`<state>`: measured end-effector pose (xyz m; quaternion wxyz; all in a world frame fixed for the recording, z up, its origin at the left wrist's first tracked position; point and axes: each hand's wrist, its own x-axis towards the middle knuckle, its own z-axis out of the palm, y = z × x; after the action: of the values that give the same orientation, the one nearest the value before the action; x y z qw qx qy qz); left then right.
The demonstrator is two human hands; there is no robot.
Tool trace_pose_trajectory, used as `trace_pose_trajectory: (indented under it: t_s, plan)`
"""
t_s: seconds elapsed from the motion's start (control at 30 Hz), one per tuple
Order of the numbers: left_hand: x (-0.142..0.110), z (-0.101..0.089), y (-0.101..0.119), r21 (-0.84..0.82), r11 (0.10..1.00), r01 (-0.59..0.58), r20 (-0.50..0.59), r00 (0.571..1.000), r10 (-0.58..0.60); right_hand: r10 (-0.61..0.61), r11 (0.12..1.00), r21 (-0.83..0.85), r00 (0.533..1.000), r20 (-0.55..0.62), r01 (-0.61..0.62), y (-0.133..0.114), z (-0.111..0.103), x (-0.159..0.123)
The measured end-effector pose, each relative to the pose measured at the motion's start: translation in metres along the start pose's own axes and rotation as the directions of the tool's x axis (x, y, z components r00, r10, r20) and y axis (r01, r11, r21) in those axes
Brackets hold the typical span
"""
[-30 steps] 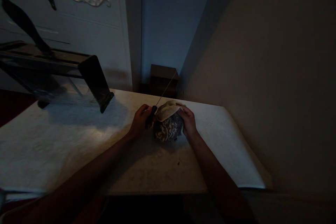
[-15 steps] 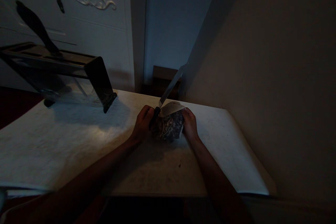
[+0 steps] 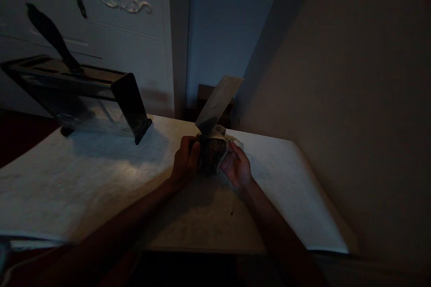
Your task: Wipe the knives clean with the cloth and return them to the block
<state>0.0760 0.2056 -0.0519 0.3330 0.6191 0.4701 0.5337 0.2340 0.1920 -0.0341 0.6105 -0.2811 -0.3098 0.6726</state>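
Note:
My left hand (image 3: 185,158) is closed around the dark handle of a cleaver, and its broad, dull-grey blade (image 3: 220,102) points up and away, its flat side facing me. A dark patterned cloth (image 3: 210,158) with a paler underside hangs bunched below the blade, between my hands. My right hand (image 3: 238,165) grips the right part of this cloth, with fingers curled at its edge. Cloth and fingers hide most of the handle. Whether the cloth touches the blade's lower end is hard to tell in the dim light.
On the left of the pale tabletop (image 3: 117,188) stands a knife block (image 3: 126,103) with clear sides and a black-handled knife (image 3: 50,33) in it. A brown wall (image 3: 336,98) rises along the right. Behind are a white panelled door (image 3: 134,49) and a low brown box (image 3: 205,92).
The cleaver has rolled from nearly edge-on to showing its broad side. My right hand has turned palm-up and shifted slightly inward, and the cloth is folded and bunched differently.

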Motion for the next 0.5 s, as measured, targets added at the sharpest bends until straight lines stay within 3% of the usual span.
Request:
trace_pose_trajectory:
  t_s: [0.1, 0.2, 0.33, 0.5]
  plan:
    - [0.000, 0.000, 0.001, 0.035, 0.999, 0.020, 0.001, 1.000, -0.020, 0.019, 1.000, 0.005, 1.000, -0.022, -0.019, 0.007, -0.003, 0.001]
    - [0.000, 0.002, -0.001, 0.016, 1.000, 0.023, 0.014, 1.000, -0.023, -0.022, 0.995, -0.097, 0.999, -0.048, 0.017, 0.015, -0.006, 0.004]
    - [-0.001, 0.003, -0.002, -0.023, 1.000, 0.015, 0.044, 0.999, -0.014, -0.078, 0.976, -0.202, 0.997, 0.002, 0.077, 0.022, -0.007, 0.006]
    - [-0.006, 0.005, 0.000, -0.055, 0.998, 0.036, 0.121, 0.992, -0.029, -0.112, 0.886, -0.447, 0.993, 0.046, 0.121, 0.022, -0.011, 0.008]
